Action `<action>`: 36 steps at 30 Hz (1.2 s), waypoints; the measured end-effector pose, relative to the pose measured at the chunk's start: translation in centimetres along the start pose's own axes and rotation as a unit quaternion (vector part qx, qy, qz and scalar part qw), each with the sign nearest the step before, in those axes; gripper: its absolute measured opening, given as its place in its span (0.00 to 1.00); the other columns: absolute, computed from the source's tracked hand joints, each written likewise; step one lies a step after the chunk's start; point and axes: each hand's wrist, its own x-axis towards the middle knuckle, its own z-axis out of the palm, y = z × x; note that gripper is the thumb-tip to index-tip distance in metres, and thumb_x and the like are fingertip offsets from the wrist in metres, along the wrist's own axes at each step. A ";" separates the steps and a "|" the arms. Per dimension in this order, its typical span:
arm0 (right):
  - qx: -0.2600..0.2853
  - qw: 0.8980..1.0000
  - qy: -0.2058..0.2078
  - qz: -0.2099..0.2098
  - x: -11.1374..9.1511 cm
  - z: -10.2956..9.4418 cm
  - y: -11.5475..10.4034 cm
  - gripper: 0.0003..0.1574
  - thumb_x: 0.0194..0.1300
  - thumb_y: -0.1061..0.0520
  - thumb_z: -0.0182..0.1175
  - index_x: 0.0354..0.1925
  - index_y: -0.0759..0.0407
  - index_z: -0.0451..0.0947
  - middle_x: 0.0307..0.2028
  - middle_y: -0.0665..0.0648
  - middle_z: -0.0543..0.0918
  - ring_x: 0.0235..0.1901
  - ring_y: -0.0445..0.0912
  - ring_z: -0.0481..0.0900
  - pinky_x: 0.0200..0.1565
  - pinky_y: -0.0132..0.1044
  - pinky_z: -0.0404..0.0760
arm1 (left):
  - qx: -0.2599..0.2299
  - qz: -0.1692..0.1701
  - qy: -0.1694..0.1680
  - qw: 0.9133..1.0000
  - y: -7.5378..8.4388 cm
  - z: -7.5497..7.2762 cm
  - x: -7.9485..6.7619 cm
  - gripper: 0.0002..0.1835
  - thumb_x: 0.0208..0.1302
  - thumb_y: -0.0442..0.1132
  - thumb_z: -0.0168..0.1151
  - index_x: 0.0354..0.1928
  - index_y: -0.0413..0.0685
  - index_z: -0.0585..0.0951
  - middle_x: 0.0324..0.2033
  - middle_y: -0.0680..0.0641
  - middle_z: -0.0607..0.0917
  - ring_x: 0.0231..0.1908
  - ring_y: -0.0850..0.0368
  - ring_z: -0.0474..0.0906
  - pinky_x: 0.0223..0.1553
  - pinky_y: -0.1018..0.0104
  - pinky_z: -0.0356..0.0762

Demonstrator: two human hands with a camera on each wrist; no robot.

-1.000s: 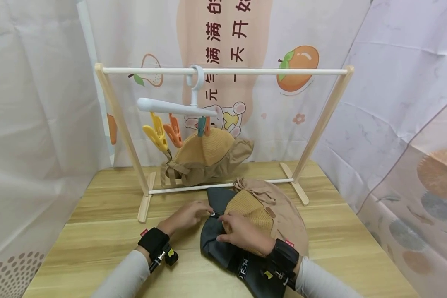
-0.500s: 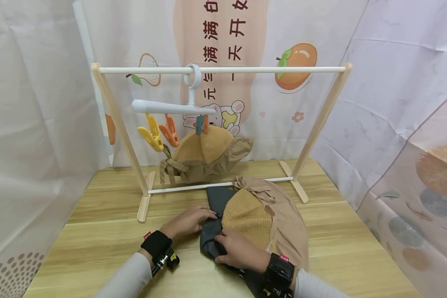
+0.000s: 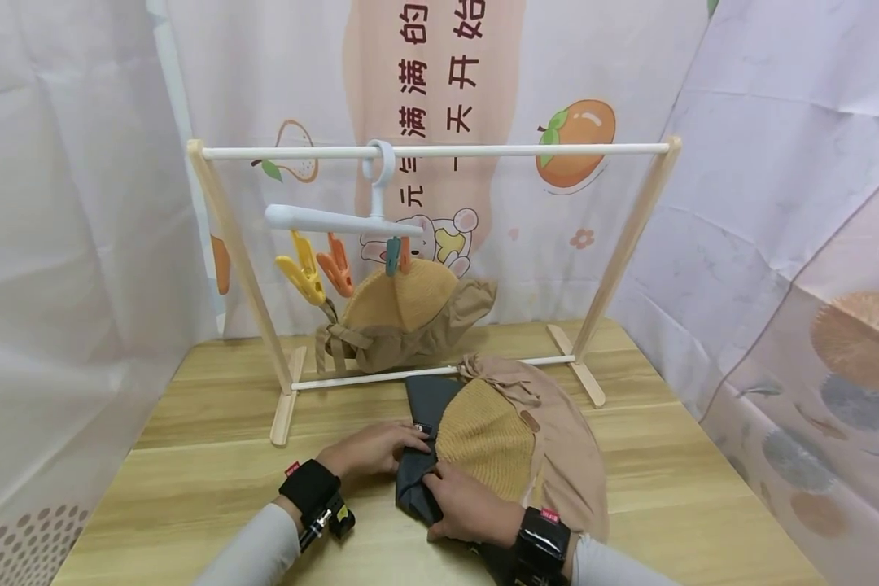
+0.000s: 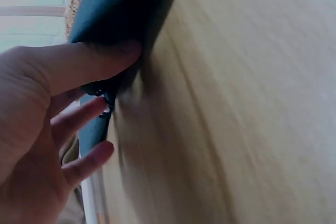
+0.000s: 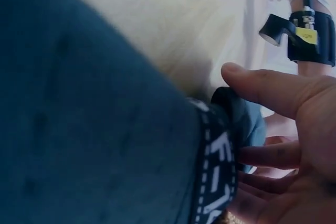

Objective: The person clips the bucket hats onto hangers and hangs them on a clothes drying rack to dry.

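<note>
A dark blue-grey cloth item (image 3: 430, 395) with a black lettered band (image 5: 216, 169) lies folded on the table. It overlaps the left side of a yellow straw-textured hat (image 3: 483, 439) with a wide tan cloth brim (image 3: 575, 468). My left hand (image 3: 376, 449) pinches the dark cloth's left edge; in the left wrist view the thumb lies on the cloth (image 4: 107, 17). Nearer to me, my right hand (image 3: 472, 505) grips a fold of the same cloth between thumb and fingers. The right forearm and hand cover its lower part.
Behind stands a wooden rack (image 3: 238, 244) with a white top bar. A white hanger (image 3: 337, 221) on it carries yellow (image 3: 303, 273) and orange clips (image 3: 337, 267). A second straw hat (image 3: 403, 297) hangs from a teal clip (image 3: 392, 255). The rack's lower bar (image 3: 381, 377) runs just behind the cloth.
My right hand has come down and toward me onto the dark cloth and now grips a fold. The left hand has closed in on the cloth's edge. The head view has shifted slightly.
</note>
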 end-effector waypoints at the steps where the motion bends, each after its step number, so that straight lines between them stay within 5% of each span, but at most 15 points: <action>1: 0.000 1.000 0.000 -0.001 0.2 0.1 0.0 0.45 0.46 0.38 0.70 0.56 0.62 0.71 0.51 0.59 0.74 0.49 0.44 0.73 0.48 0.36 0.77 | -0.001 -0.002 -0.005 1.000 0.1 0.0 0.0 0.30 0.49 0.27 0.62 0.57 0.57 0.77 0.62 0.51 0.73 0.64 0.52 0.62 0.63 0.53 0.64; 11: 0.033 0.999 0.015 -0.038 1.8 -0.8 1.9 0.27 0.43 0.48 0.73 0.42 0.59 0.82 0.39 0.53 0.77 0.35 0.38 0.72 0.37 0.30 0.76 | 0.005 -0.024 0.005 1.000 0.5 -0.1 0.6 0.27 0.52 0.25 0.57 0.52 0.59 0.80 0.62 0.51 0.73 0.65 0.53 0.61 0.59 0.55 0.69; 25: 0.024 0.999 0.019 -0.042 1.6 0.2 1.3 0.21 0.45 0.50 0.71 0.40 0.54 0.83 0.38 0.48 0.75 0.34 0.35 0.70 0.37 0.29 0.76 | 0.039 -0.030 0.025 0.998 1.3 0.4 0.2 0.24 0.49 0.25 0.57 0.45 0.59 0.85 0.56 0.54 0.79 0.61 0.53 0.67 0.57 0.55 0.71; 36: 0.025 0.998 0.028 -0.055 1.6 0.6 1.4 0.21 0.42 0.47 0.73 0.37 0.52 0.83 0.37 0.47 0.74 0.31 0.34 0.69 0.32 0.26 0.74 | 0.014 -0.043 0.031 0.998 1.0 1.0 0.3 0.24 0.49 0.24 0.58 0.44 0.59 0.85 0.57 0.54 0.79 0.62 0.51 0.66 0.57 0.54 0.71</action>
